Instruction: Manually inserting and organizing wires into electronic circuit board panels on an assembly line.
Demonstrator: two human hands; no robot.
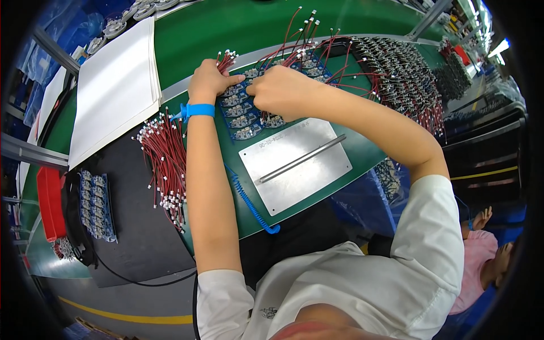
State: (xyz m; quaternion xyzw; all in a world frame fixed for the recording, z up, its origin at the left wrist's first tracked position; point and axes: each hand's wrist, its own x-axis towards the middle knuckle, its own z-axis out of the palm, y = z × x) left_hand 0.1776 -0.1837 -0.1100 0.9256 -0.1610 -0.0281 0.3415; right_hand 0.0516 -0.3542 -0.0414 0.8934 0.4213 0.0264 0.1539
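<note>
My left hand (pixel 207 83), with a blue wrist strap (pixel 201 110), is closed round a small bundle of red cables (pixel 228 58) whose white connectors stick out past the fingers. Its thumb reaches onto a panel of blue circuit boards (pixel 242 120). Over the same panel, my right hand (pixel 281 92) is curled with its fingertips close to the left thumb; what they pinch is hidden. Red and black cables (pixel 309 42) rise from the panel's far part. Below the panel lies a silver metal plate (pixel 294 181) with a thin metal bar (pixel 303 158) across it.
Loose red cables (pixel 164 153) lie beside my left forearm on a black mat (pixel 133 226). More boards (pixel 97 207) and a red bin (pixel 51 204) are farther left. White sheets (pixel 119 90) lie at the upper left. Densely wired boards (pixel 396 73) fill the right. Another person (pixel 479 258) sits at the right.
</note>
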